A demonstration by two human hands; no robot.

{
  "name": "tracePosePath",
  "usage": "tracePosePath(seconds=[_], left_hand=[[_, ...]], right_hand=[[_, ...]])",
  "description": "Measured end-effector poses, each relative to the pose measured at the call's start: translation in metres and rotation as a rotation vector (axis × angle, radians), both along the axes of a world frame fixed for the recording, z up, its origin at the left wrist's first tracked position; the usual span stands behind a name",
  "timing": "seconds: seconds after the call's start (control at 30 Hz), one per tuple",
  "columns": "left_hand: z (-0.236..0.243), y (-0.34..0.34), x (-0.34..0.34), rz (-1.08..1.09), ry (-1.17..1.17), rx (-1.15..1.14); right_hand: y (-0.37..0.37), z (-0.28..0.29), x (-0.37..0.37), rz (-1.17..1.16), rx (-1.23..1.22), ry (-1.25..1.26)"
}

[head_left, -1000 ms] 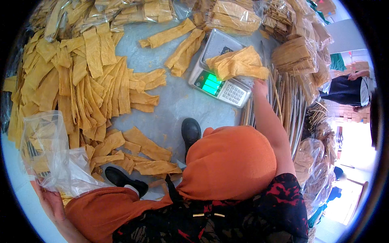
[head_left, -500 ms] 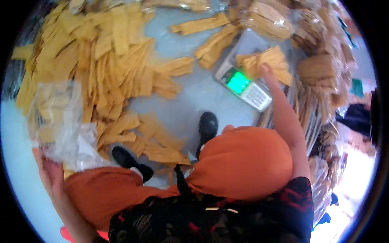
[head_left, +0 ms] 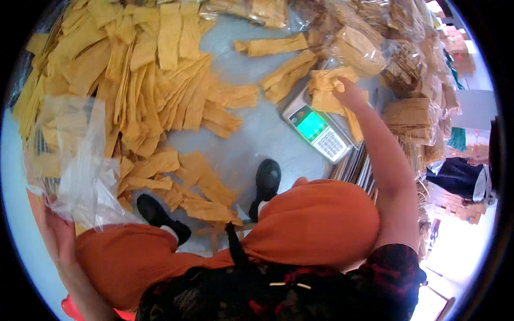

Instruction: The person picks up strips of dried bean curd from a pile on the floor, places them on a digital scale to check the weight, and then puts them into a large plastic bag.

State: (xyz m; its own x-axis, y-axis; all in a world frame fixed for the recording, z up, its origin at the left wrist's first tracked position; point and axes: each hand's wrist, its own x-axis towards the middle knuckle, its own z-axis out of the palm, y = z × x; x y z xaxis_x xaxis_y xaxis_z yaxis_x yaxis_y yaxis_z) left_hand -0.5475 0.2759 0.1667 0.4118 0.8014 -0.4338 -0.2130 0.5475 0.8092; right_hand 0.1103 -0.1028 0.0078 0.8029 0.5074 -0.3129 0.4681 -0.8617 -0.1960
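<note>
Over a scale [head_left: 312,125] with a lit green display and a keypad, my right hand [head_left: 349,92] is closed on a bunch of flat yellow strips [head_left: 326,96]. The bunch covers much of the weighing plate, and one strip hangs down beside the keypad. At the far left, my left hand [head_left: 60,235] is closed at the lower edge of a clear plastic bag [head_left: 88,184]; its fingertips are partly hidden. A large heap of similar strips [head_left: 144,91] spreads just beyond the bag.
Loose strips [head_left: 270,45] lie left of the scale, and others [head_left: 206,176] near my shoes [head_left: 267,176]. Clear-wrapped packs of strips [head_left: 356,51] are piled at the back and right. Along the right, a person's dark clothing [head_left: 460,176] shows.
The strips in my right hand have shifted from a fan pointing right to a folded bunch with one strip hanging. My left hand stays at the bag. The view has shifted slightly.
</note>
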Motion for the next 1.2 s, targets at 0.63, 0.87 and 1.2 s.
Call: tracePosePath(seconds=[0.63, 0.87, 1.2], left_hand=[[0.009, -0.003, 0.053, 0.230, 0.109, -0.008], [0.013, 0.000, 0.044, 0.278, 0.024, 0.078], [0.013, 0.004, 0.028, 0.266, -0.427, -0.306]], right_hand=[[0.027, 0.075, -0.087, -0.125, 0.314, -0.165], [0.193, 0.006, -0.118, 0.283, 0.139, 0.809], [0.408, -0.155, -0.153, -0.245, 0.734, 0.263]])
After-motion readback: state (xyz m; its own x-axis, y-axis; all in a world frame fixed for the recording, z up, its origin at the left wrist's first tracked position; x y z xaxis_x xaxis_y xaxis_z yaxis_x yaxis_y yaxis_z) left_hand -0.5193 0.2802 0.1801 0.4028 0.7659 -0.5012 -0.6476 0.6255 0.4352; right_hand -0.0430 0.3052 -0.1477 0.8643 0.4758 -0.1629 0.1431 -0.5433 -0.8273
